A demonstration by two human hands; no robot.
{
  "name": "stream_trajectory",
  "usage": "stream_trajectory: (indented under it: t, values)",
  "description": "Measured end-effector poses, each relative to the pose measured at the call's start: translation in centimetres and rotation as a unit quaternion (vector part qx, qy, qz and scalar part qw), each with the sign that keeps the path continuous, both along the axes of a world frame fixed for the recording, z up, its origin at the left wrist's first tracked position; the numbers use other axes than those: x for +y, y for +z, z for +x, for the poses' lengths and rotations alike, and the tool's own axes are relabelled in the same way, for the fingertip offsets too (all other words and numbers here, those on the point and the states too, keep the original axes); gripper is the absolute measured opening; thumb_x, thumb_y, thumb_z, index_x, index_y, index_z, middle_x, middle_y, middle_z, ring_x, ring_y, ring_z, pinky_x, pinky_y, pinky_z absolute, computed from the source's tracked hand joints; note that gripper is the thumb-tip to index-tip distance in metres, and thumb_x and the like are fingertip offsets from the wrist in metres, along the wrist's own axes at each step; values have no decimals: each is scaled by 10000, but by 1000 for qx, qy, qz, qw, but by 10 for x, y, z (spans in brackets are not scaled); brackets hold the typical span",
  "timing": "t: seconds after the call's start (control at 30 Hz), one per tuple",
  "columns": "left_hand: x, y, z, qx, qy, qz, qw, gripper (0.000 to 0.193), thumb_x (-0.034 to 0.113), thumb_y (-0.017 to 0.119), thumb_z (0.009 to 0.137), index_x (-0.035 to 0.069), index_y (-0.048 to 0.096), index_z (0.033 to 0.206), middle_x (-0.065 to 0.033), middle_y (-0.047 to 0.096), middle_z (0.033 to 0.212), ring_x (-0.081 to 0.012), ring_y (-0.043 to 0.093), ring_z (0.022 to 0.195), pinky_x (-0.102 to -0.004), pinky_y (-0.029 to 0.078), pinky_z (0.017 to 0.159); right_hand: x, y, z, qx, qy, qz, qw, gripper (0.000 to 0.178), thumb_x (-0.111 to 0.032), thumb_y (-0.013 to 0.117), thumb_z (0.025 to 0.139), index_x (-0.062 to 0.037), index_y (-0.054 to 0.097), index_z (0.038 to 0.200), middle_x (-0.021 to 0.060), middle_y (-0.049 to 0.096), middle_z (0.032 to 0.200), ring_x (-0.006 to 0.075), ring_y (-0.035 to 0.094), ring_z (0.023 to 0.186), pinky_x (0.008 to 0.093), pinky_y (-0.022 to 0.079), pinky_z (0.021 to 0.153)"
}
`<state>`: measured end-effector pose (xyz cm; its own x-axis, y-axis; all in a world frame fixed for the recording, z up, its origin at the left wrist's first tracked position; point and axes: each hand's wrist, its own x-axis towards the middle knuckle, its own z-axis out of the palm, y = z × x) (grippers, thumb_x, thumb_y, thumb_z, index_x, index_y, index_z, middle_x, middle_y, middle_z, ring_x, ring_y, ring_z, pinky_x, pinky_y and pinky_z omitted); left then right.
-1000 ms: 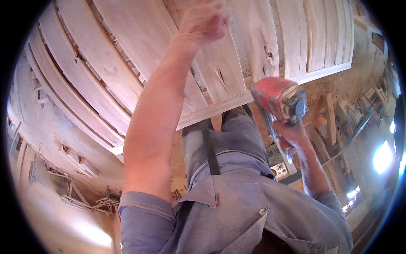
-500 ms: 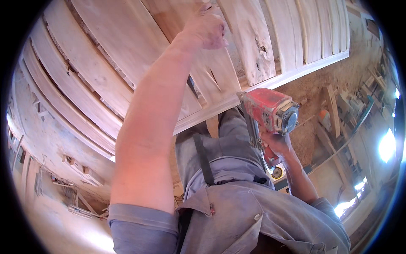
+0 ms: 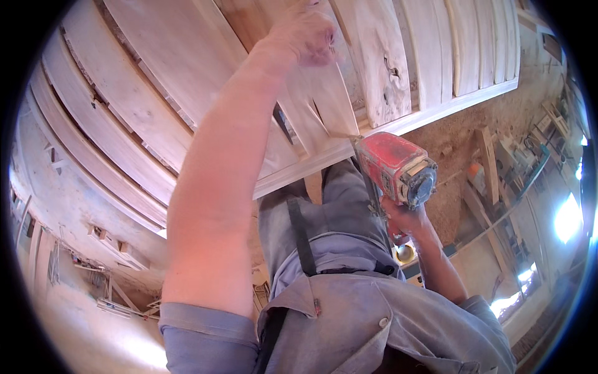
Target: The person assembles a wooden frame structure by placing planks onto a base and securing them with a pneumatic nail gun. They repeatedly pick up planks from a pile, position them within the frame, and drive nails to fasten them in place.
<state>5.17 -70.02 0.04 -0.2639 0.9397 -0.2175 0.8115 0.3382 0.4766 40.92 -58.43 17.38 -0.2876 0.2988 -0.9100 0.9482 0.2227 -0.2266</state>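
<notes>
Nailer (image 3: 391, 157) sits in right hand (image 3: 403, 218), apart from left hand (image 3: 306, 41)

Pale planks (image 3: 372, 59) apparently lie across a wooden frame (image 3: 461, 103).

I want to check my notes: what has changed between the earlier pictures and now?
Since the first picture, the red nail gun has moved left along the front rail. No visible grasp or release: the right hand keeps hold of it, and the left hand stays by the split board.
</notes>
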Motion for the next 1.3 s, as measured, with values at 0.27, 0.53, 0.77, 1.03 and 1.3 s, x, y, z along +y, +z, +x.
stream_trajectory:
  t: [0.27, 0.53, 0.77, 1.03, 1.3]
  values:
    - [9, -23, -1, 42, 19, 30, 998, 302, 355, 646, 802, 101, 722, 657, -109, 689, 727, -285, 667, 835, -428, 487, 860, -8, 13, -7, -100, -67, -33, 992, 409, -126, 721, 844, -52, 611, 1231, 109, 662, 1173, 236, 614, 1130, 390, 475, 960]
    - [14, -11, -4, 62, 22, 45, 997, 396, 429, 613, 872, 106, 749, 688, -107, 702, 751, -294, 642, 958, -410, 474, 893, -15, -2, 22, 67, 62, 18, 996, 403, -137, 736, 840, -59, 616, 1217, 114, 662, 1164, 270, 613, 1132, 407, 463, 983]
    - [15, -14, 5, 94, 54, 90, 990, 393, 428, 612, 873, 119, 752, 676, -100, 721, 779, -313, 624, 1054, -440, 412, 1022, -8, -3, 38, 76, -16, -21, 997, 398, -126, 711, 844, -57, 614, 1224, 110, 661, 1167, 274, 614, 1124, 395, 467, 970]
    - [15, -15, 5, 74, 52, 130, 987, 276, 321, 649, 828, 113, 726, 663, -97, 689, 726, -300, 625, 954, -418, 427, 999, -7, -5, 21, 37, 22, 15, 999, 456, -141, 742, 809, -39, 595, 1229, 138, 653, 1174, 268, 615, 1131, 395, 484, 957]
    - [10, -27, 7, 114, 71, 183, 974, 239, 299, 639, 825, 124, 694, 673, -98, 666, 706, -295, 623, 937, -428, 445, 941, -10, 0, 30, 73, 29, 10, 997, 508, -137, 780, 760, -30, 594, 1220, 128, 666, 1142, 246, 631, 1109, 377, 499, 941]
